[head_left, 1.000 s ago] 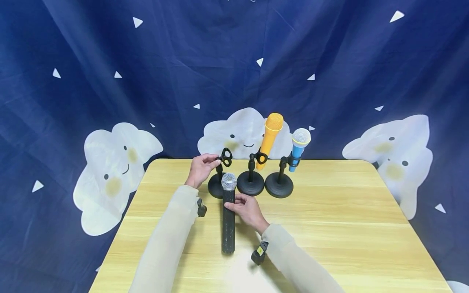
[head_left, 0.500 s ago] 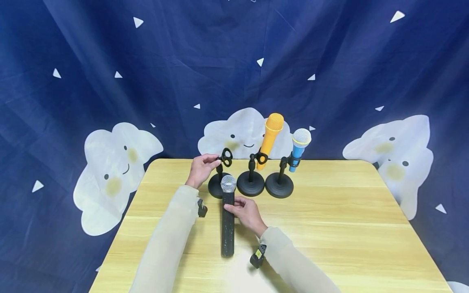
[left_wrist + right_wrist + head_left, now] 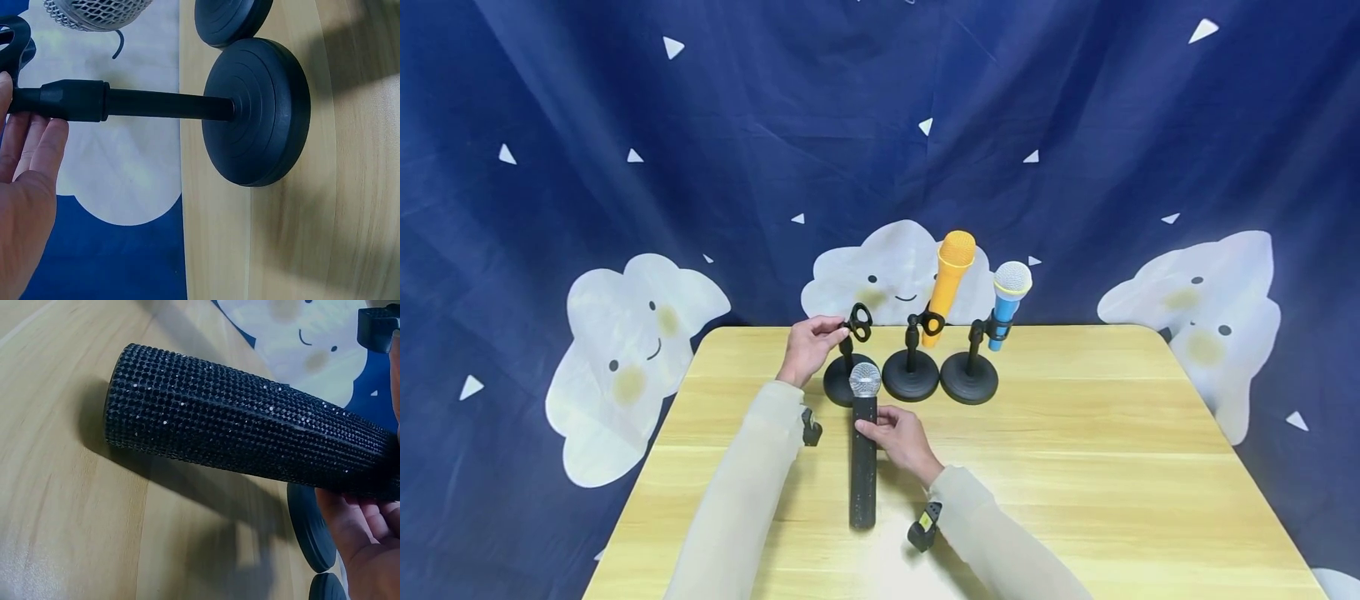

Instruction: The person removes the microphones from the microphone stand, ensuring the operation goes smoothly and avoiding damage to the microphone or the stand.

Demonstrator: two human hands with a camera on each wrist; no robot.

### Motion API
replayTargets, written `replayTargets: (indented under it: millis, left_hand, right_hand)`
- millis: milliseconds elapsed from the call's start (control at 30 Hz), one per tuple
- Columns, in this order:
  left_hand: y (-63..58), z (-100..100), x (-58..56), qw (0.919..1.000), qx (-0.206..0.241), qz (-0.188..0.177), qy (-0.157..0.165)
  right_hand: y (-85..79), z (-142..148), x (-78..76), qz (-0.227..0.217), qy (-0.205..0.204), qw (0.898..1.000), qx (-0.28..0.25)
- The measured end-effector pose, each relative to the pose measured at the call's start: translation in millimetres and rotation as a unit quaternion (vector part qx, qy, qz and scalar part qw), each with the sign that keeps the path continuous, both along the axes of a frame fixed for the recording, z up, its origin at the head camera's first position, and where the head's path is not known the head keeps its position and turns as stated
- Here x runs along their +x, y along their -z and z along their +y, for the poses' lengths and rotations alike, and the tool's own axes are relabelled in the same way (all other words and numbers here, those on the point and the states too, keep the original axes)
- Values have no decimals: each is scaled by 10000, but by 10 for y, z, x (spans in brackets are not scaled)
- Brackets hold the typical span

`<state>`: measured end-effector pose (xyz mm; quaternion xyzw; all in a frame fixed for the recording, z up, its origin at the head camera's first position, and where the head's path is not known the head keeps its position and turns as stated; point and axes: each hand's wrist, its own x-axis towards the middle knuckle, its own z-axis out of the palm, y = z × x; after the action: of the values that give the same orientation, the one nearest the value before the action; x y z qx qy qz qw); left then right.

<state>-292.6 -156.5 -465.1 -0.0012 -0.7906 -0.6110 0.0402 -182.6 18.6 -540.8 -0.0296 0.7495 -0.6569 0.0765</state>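
My right hand (image 3: 902, 437) grips a black microphone (image 3: 863, 467) around its upper handle, its silver mesh head pointing away from me. In the right wrist view the handle (image 3: 237, 422) is covered in small shiny black studs. My left hand (image 3: 810, 346) pinches the top of the leftmost black microphone stand (image 3: 838, 382), just under its ring-shaped clip (image 3: 861, 322). The left wrist view shows that stand's round base (image 3: 259, 112) on the table and the fingers against its neck. No microphone sits in that clip. The black microphone's head overlaps the stand's base in the head view.
Right of the left stand, a second stand (image 3: 911, 375) holds an orange microphone (image 3: 949, 279). A third stand (image 3: 969, 379) holds a blue microphone (image 3: 1004, 308) with a white head. All stand near the back of the wooden table (image 3: 1075, 467), before a dark blue curtain (image 3: 880, 108).
My right hand has drawn the black microphone slightly toward me. The left hand stays on the stand's neck. The whole view has shifted a little.
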Motion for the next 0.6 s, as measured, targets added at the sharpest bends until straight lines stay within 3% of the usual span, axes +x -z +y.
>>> replayTargets:
  millis: [600]
  left_hand:
    - [20, -15, -6, 9999, 8, 100, 16]
  right_hand:
    - [-5, -13, -24, -272, -152, 9994, 154]
